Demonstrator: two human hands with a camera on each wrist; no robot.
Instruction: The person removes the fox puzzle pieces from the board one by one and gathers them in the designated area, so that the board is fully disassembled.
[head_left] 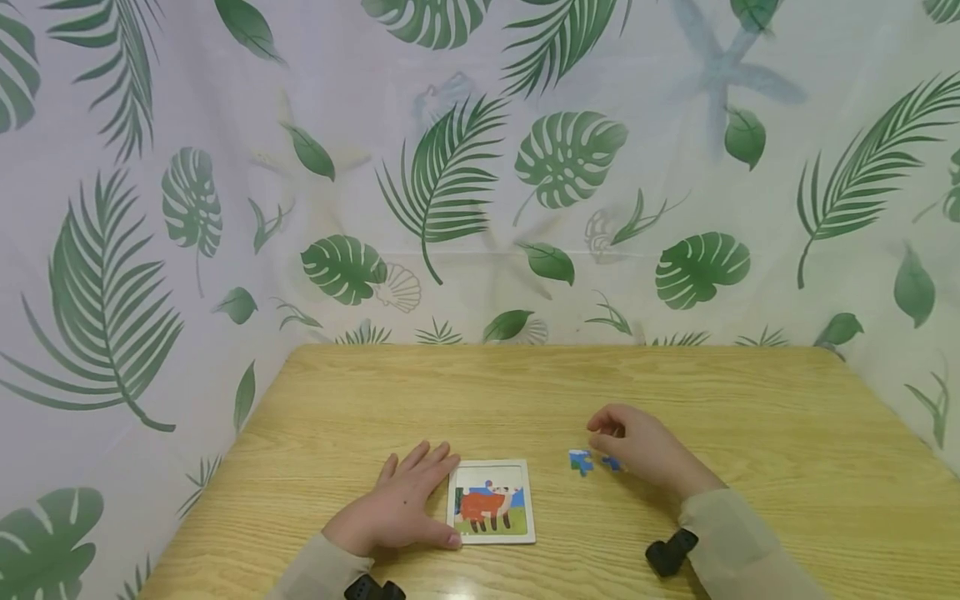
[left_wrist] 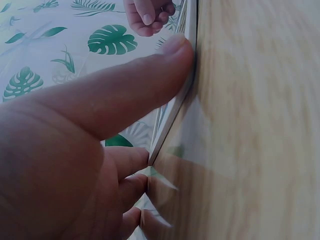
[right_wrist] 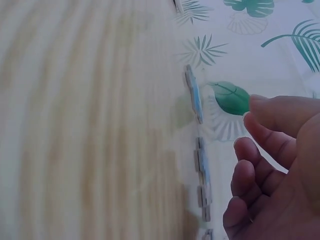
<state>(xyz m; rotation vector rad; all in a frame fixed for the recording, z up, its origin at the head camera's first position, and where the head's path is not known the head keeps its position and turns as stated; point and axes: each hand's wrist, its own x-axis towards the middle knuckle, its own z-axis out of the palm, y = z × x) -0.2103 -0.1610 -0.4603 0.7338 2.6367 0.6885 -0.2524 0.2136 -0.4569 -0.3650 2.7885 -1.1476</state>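
- While the puzzle (head_left: 531,508) is merely touched by the straight-fingered left hand (head_left: 405,504), pieces (head_left: 578,460) on the counter (head_left: 480,392) are overhung by the loosely curled, empty right hand (head_left: 639,450).
- Piece-picking seems underway; pinching is needed.

I wear long sleeves in a plain pale beige, the left sleeve (head_left: 318,575) and the right sleeve (head_left: 746,546) alike, softly creased and ending at my wrists. A black device (head_left: 671,552) sits at my right cuff, on its left side, built of two rounded, blocky lumps joined together. Its black twin (head_left: 367,588) at my left cuff is partly cut off at the near edge. My left hand (head_left: 405,508) and right hand (head_left: 648,454) are bare, and my fingers (right_wrist: 244,176) have short nails.
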